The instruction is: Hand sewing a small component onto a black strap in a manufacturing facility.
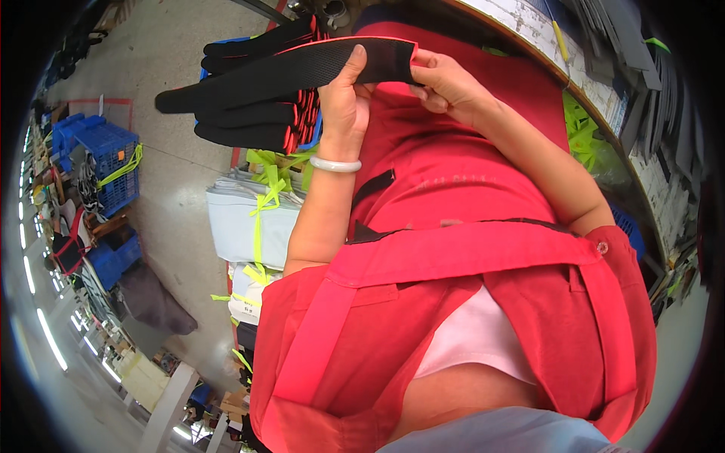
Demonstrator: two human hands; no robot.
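Observation:
A long black textured fabric strip with a red edge (pixel 302 69) stretches across my lap, its rounded end off to the left. My left hand (pixel 347 106) is closed round its middle, the thumb lying on top. At the strip's squared right end, my right hand (pixel 445 84) pinches the edge between thumb and fingers. Beneath and beside the strip, a pile of similar black pieces with red edges (pixel 253 132) fills a blue crate (pixel 316 132), which is mostly hidden. A white bangle (pixel 335 164) circles my left wrist.
Pale stacked sheets (pixel 249 219) tied with yellow-green tape (pixel 258 226) stand by my left forearm. On the right runs a worktable edge (pixel 604 124) bearing dark grey strips (pixel 664 98) and a yellow-handled tool (pixel 559 41). Blue crates (pixel 113 162) stand across the floor at left.

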